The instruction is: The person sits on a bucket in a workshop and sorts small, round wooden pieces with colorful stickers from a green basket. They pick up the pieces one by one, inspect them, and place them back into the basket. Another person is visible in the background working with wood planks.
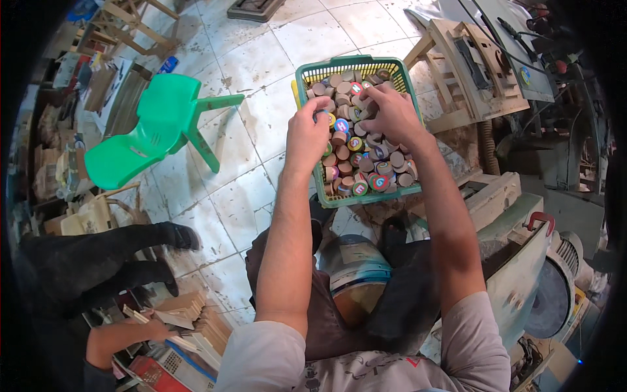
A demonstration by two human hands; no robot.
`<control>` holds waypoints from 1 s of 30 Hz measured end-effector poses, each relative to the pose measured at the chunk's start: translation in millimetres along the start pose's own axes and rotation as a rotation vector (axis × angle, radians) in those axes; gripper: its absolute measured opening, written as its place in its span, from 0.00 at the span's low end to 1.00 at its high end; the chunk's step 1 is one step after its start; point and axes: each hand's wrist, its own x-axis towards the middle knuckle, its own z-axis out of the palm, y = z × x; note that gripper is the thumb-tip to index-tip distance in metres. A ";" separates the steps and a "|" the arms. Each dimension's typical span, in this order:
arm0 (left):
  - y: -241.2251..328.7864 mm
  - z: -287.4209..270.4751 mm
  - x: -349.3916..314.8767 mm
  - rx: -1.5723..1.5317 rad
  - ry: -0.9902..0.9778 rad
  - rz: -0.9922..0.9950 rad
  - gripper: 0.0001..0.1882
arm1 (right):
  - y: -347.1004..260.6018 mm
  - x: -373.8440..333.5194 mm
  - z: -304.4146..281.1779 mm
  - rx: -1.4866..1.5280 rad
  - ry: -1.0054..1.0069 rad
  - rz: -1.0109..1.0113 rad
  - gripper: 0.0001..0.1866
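Observation:
A green and yellow plastic basket is heaped with short round wooden blocks. Many show plain brown wood; others have coloured tops with letters, among them a blue block and a red-topped block. Over the basket's left side, my left hand has its fingers curled around a dark-edged round block, mostly hidden by the fingers. My right hand reaches over the right part of the heap with thumb and forefinger spread apart. Its forefinger touches the blocks near a red one; nothing is visibly gripped.
A green plastic chair lies tipped on the tiled floor to the left. Beneath my arms stands a paint-stained bucket. Wooden frames and a machine with a round disc flank the right. Another person's hand touches stacked boards at lower left.

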 end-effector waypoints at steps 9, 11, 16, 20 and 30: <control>7.5 -4.2 -5.1 0.039 -0.094 -0.029 0.19 | 20.6 27.2 -5.8 0.188 0.054 0.095 0.21; 9.5 -5.0 -7.2 0.039 -0.082 -0.052 0.17 | 19.0 33.4 -15.8 0.134 0.008 0.155 0.25; 7.1 5.4 -13.1 0.281 -0.083 0.067 0.22 | 21.4 37.7 -15.8 0.155 0.150 0.115 0.20; 19.2 19.1 -20.9 0.503 -0.114 0.023 0.30 | 16.8 36.4 -10.4 0.111 0.504 -0.170 0.18; 36.9 21.6 -32.1 0.599 -0.385 -0.034 0.20 | -39.6 47.3 17.2 -0.113 -0.003 -0.298 0.22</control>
